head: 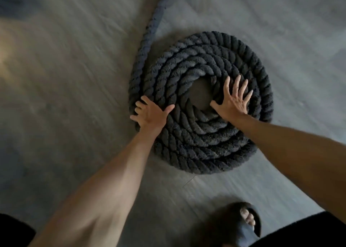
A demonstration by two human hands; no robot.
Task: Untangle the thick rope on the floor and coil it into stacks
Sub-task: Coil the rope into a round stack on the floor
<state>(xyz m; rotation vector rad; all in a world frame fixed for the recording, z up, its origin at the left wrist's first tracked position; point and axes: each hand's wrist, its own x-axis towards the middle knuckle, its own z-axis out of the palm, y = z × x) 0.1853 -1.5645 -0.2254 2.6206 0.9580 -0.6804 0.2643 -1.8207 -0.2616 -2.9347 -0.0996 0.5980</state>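
Now pressing the right hand (233, 101) flat, fingers straight and fanned apart, on the inner turns of the thick dark-grey twisted rope (200, 142), just right of the bare hole in its round coil on the grey wood-grain floor (74, 78). Gripping the coil's outer turn at its left edge with the left hand (151, 114), thumb across the top and fingers seemingly curled over the side. Trailing a loose tail from the coil's left side to the top edge.
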